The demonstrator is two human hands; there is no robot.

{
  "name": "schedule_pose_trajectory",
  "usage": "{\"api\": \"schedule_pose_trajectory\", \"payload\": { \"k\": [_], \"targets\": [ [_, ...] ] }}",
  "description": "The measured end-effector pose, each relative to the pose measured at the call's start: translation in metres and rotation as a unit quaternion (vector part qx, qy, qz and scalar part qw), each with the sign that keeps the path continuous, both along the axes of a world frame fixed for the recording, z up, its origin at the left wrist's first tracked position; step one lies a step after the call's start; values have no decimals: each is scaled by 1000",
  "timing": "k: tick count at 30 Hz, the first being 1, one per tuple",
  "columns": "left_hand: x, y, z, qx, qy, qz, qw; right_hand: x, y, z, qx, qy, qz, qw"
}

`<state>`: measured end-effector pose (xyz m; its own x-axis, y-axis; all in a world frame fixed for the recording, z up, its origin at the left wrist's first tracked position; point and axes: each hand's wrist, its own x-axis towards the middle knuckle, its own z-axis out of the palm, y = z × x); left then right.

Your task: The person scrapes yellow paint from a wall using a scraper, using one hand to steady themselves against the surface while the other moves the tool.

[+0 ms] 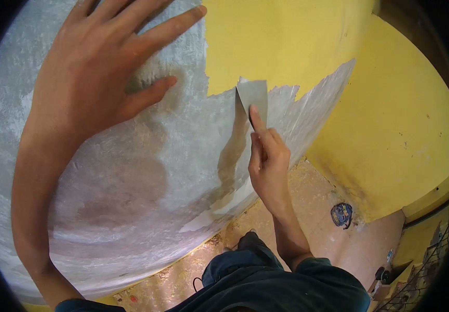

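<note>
My left hand [97,67] lies against the scraped wall [193,135], its fingers spread, with the thumb and index finger pointing right. My right hand [270,161] grips a scraper [256,98], index finger stretched along its wide metal blade. The handle is mostly hidden in my fist. The blade's front edge meets the ragged lower border of the yellow paint [281,41]. Below that border the wall shows grey and whitish. A dark shadow of the tool and arm falls to the left of my right hand.
Another yellow wall [391,125] stands to the right, stained near its foot. On the dusty floor [313,197], scattered with flakes along the wall, lies a dark blue packet-like item [341,215]. Wire mesh [427,270] and a small box sit at the lower right.
</note>
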<state>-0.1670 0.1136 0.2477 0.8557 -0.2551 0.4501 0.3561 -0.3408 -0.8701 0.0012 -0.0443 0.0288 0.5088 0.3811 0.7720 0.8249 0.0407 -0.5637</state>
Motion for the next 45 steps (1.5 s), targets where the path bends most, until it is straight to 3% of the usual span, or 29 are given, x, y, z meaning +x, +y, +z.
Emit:
{"api": "schedule_pose_trajectory", "payload": {
  "k": [6, 8, 12, 18, 20, 21, 23, 30, 32, 36, 39, 45],
  "targets": [
    [0, -7, 1, -47, -12, 23, 999, -5, -2, -11, -15, 6, 4, 1000],
    [-1, 3, 1, 3, -4, -29, 1000, -4, 2, -9, 0, 0, 8, 1000],
    [2, 0, -1, 6, -16, -20, 1000, -3, 1, 11, -7, -3, -10, 1000],
    [0, -3, -1, -28, -2, -41, 999, -2, 4, 0, 19, -6, 2, 1000],
    [4, -5, -2, 20, -23, 64, 997, -2, 2, 2, 10, -4, -5, 1000],
    [4, -3, -1, 23, -23, 62, 998, -2, 3, 5, 4, -7, -7, 1000],
    [-1, 4, 0, -5, -8, -31, 999, -9, -4, -16, -13, 4, 5, 1000],
    [3, -6, -1, -7, -9, -3, 1000, -4, 1, 5, -2, -2, 6, 1000],
    [4, -17, 0, -75, -17, 23, 997, -6, -4, -10, -7, 2, 10, 1000],
    [-1, -9, 2, -17, 9, 59, 998, -12, -3, -14, -20, 24, 12, 999],
    [3, -7, -1, -22, -7, 41, 999, -5, 2, 7, 1, 0, 6, 1000],
    [0, 1, 1, 4, -5, 0, 1000, -11, -2, -15, -6, 16, 23, 1000]
  ]
}}
